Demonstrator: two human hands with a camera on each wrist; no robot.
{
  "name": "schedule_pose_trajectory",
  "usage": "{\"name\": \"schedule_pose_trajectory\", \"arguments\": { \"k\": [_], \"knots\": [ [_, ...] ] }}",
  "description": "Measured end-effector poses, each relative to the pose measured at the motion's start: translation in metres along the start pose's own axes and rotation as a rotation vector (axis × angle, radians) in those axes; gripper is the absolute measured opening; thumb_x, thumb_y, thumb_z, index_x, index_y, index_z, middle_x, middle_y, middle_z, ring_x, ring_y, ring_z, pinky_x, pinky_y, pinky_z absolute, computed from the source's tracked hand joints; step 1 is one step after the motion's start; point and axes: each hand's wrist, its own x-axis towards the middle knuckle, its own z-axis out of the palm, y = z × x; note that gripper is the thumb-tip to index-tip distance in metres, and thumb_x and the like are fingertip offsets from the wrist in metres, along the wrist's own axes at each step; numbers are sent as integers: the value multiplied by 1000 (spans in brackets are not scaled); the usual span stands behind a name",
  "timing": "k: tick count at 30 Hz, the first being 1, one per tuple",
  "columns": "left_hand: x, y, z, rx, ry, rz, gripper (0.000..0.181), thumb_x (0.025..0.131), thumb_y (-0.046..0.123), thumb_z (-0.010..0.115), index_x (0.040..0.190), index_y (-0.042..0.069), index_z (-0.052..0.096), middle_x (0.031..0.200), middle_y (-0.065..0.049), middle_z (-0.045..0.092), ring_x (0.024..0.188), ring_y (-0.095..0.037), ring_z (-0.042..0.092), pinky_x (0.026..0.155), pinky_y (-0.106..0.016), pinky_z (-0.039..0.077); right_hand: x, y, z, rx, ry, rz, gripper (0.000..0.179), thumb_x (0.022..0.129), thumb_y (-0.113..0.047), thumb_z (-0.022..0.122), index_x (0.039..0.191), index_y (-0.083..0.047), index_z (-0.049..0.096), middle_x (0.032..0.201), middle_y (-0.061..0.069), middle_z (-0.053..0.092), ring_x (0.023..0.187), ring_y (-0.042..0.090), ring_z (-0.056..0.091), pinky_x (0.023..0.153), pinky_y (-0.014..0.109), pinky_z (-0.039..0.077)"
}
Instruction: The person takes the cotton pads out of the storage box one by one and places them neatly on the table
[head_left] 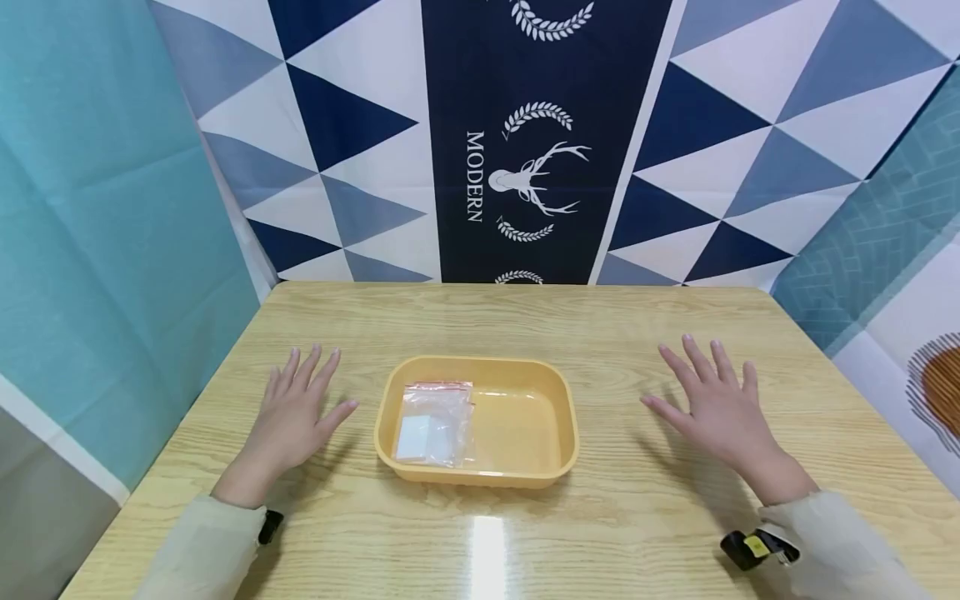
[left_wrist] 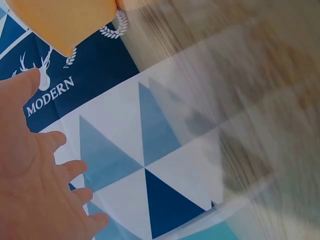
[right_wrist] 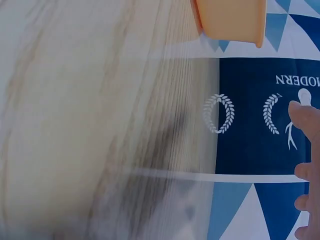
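A shallow yellow plastic tray (head_left: 517, 481) sits on the wooden table. In its left half lie clear zip bags (head_left: 450, 417) with red strips along the top, and a white square piece (head_left: 413, 437) shows at their lower left. To the left of the tray my left hand (head_left: 295, 414) hovers with spread fingers, holding nothing. My right hand (head_left: 718, 412) is on the other side, fingers also spread and nothing in it. Both wrist views show the outside of the tray, the left one at its top edge (left_wrist: 70, 20) and the right one likewise (right_wrist: 232, 20).
The light wood table (head_left: 480, 321) reaches back to a patterned cloth (head_left: 360, 150) with triangles, a deer head and the word MODERN. A teal cloth (head_left: 97, 208) hangs at the left, and another patterned cloth (head_left: 885, 242) at the right. Dark bands circle both wrists.
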Motion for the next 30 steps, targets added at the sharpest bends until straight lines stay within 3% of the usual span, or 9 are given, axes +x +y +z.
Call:
{"name": "schedule_pose_trajectory", "arguments": {
  "k": [7, 13, 20, 30],
  "knots": [
    [3, 4, 0, -78, -5, 14, 76, 93, 52, 46, 149, 8, 19, 150, -23, 15, 137, -42, 5, 108, -60, 8, 3, -5, -1, 6, -14, -2, 78, 88, -57, 50, 148, -14, 24, 150, 23, 16, 137, 42, -4, 99, 70, -9],
    [6, 6, 2, -199, -9, 15, 81, 90, 50, 55, 150, 13, 17, 152, -18, 15, 138, -39, 8, 102, -67, 16, 7, -8, -2, 12, -19, -5, 78, 88, -57, 51, 148, -14, 25, 150, 23, 15, 137, 43, -3, 99, 70, -9],
    [10, 8, 7, -408, -65, 18, 98, 80, 52, 66, 151, 18, 7, 153, -15, 11, 136, -41, 10, 99, -69, 20, 11, -14, -3, 17, -29, -12, 79, 88, -57, 50, 149, -15, 23, 150, 24, 15, 136, 44, -4, 98, 70, -10],
    [13, 13, 12, -592, -126, 38, 95, 83, 38, 69, 151, 13, 7, 153, -16, 10, 136, -41, 12, 103, -64, 20, 17, -22, -2, 8, -29, -22, 78, 89, -59, 48, 148, -14, 25, 151, 23, 15, 137, 43, -3, 99, 71, -7]
  ]
}}
